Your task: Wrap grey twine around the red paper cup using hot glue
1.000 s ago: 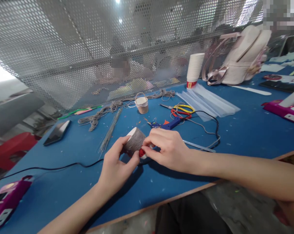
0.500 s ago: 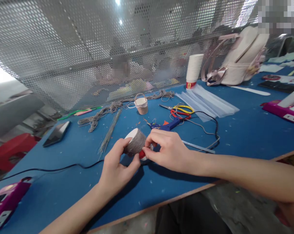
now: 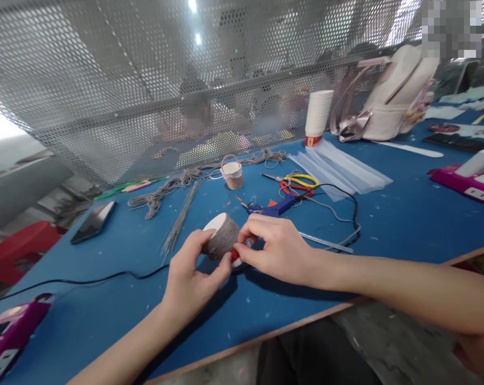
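A paper cup (image 3: 223, 238) wrapped in grey cord lies tilted between my hands, its white end facing up and left, with a red and white part bare at the lower right. My left hand (image 3: 192, 272) grips it by the side, thumb and fingers around it. My right hand (image 3: 270, 246) is pinched at the cup's lower right side; what its fingertips hold is too small to make out. Just behind my right hand lies a blue glue gun (image 3: 280, 206).
Behind stand a small bucket (image 3: 232, 175), a cup stack (image 3: 319, 115) and a pale backpack (image 3: 390, 101). Grey cord (image 3: 157, 195), scissors (image 3: 300, 182), clear strips (image 3: 342, 168) and a phone (image 3: 93, 222) lie around. Purple power strips (image 3: 15, 334) sit at both sides.
The view has shifted very slightly. Both hands keep their hold, and the wrapped cup has barely moved.
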A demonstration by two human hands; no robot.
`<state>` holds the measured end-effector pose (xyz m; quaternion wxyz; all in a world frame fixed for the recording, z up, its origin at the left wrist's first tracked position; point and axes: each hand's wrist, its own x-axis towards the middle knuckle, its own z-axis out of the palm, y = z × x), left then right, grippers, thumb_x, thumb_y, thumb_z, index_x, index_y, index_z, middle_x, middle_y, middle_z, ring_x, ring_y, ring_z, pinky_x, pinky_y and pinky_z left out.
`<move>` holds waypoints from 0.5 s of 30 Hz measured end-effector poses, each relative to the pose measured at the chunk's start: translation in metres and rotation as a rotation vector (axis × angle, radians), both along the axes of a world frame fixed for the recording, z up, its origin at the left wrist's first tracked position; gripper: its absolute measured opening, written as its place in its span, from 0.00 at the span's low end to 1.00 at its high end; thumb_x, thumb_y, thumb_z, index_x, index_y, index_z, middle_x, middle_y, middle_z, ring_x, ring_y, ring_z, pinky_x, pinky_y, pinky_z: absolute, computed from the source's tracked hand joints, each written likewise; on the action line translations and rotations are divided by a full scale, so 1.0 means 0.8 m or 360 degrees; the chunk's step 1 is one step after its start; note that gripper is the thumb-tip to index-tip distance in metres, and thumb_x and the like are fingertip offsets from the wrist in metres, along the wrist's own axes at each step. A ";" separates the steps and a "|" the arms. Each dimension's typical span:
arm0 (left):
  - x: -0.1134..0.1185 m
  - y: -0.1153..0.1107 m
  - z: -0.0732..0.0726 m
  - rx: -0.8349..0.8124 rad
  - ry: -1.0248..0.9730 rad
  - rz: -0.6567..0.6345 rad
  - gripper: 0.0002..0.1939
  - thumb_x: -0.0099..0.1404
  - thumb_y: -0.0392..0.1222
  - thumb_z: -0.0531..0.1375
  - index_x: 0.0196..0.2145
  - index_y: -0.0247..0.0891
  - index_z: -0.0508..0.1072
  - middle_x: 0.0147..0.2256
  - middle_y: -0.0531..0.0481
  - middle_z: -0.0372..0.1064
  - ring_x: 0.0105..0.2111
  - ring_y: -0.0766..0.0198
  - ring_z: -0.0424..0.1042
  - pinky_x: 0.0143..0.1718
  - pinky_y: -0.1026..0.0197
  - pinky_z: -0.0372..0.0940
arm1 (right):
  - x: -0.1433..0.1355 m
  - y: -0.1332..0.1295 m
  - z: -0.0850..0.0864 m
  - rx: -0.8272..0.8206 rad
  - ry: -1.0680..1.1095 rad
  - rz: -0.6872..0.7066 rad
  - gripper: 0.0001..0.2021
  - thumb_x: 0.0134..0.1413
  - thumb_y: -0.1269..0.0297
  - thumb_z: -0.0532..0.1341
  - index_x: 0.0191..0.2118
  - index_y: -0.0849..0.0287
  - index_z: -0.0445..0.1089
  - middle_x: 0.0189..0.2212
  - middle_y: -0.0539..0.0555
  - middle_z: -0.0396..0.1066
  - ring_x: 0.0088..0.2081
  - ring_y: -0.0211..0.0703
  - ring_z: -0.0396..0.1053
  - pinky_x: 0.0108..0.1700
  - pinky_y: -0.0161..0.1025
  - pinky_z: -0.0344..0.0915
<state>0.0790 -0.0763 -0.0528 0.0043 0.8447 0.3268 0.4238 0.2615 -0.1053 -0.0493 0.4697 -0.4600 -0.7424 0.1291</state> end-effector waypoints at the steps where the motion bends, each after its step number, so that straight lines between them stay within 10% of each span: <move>1: 0.000 0.000 0.000 0.0013 -0.0004 0.0006 0.12 0.57 0.36 0.60 0.40 0.39 0.66 0.28 0.56 0.66 0.24 0.70 0.66 0.26 0.68 0.63 | 0.000 0.000 0.000 0.0014 0.0004 0.0005 0.04 0.50 0.72 0.63 0.27 0.60 0.69 0.25 0.48 0.68 0.28 0.34 0.65 0.32 0.32 0.58; 15: -0.003 0.000 -0.001 -0.0075 -0.0050 0.0031 0.10 0.56 0.37 0.60 0.38 0.39 0.67 0.28 0.55 0.67 0.25 0.68 0.67 0.27 0.66 0.64 | 0.000 0.001 -0.003 0.0119 -0.0005 -0.0020 0.05 0.49 0.72 0.63 0.26 0.60 0.68 0.24 0.47 0.67 0.27 0.33 0.63 0.31 0.32 0.57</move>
